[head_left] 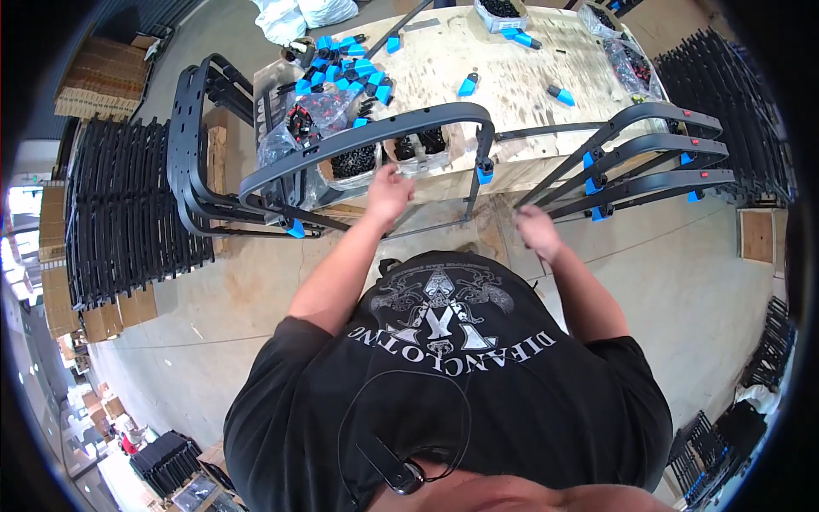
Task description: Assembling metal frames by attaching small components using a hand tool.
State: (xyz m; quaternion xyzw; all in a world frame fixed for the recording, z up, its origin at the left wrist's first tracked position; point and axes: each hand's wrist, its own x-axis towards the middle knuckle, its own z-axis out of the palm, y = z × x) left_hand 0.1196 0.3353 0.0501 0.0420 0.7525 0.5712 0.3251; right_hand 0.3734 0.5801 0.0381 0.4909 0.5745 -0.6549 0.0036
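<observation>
My left hand is in front of two boxes of small black parts, its fingers curled together; anything in them is too small to make out. The left box and the right box sit at the table's near edge. A black bent tube frame with blue-capped ends stands before me, its top bar crossing above the boxes. My right hand is closed beside several similar black frames on the right. Something thin seems to stick out below it, but its kind is unclear.
A wooden table carries a pile of blue-and-black fittings, plastic bags of parts and a white box. More black frames lean at its left. Stacked black frames and cardboard stand farther out.
</observation>
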